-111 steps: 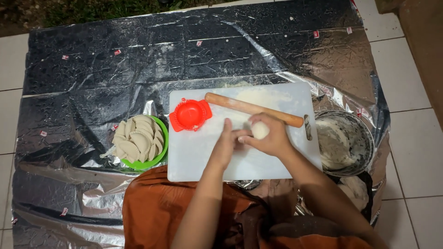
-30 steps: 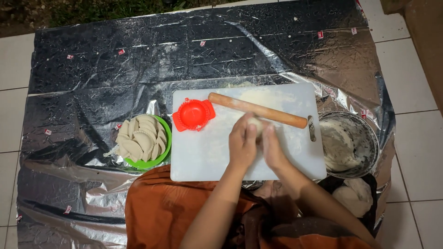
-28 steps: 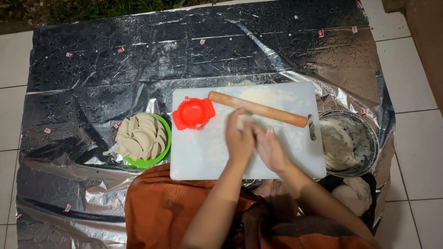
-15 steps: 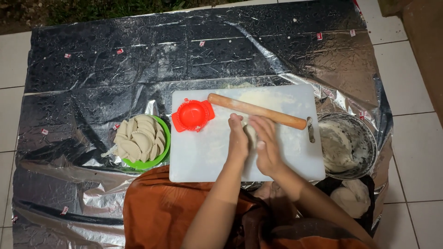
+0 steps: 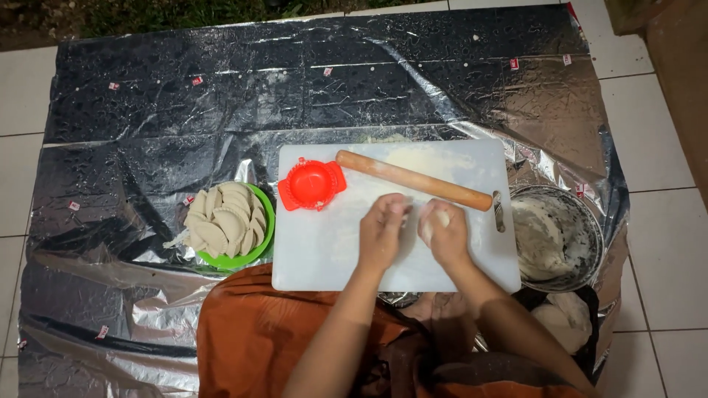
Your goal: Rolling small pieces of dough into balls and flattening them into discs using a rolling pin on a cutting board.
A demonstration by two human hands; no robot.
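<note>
— Dough first: where does the small pale lump of dough [image 5: 440,218] sit?

— It sits at the fingertips of the right hand [image 5: 445,234], over the flat white plastic cutting board [image 5: 332,258]. Only a little of the lump shows past the fingers.

— How is that hand shaped?

— The right hand curls around the lump, fingers bent and closed on it. The left hand [image 5: 383,230] stands just beside it, palm turned toward the lump, fingers loosely bent. Whether the left palm actually touches the dough cannot be told from the head view.

— What lies nearest the hands?

— Just beyond the fingertips, a long wooden rolling pin [image 5: 413,179] lies slantwise on the board. Beyond the left hand and out to its left sits a round red plastic dumpling press [image 5: 311,184], lying open at the board's far left corner.

— And farther out?

— Well off to the left of the left hand, off the board, a green round plastic bowl [image 5: 263,243] holds a pile of pale folded half-moon dumplings [image 5: 220,224]. To the right of the right hand, just past the board's edge, stands a round metal pot [image 5: 590,221] with more pale dough smeared inside. Everything rests on a crinkled silver foil sheet [image 5: 184,110] spread over white floor tiles [image 5: 664,243]. The person's orange cloth [image 5: 258,332] covers the lap below the board.
</note>
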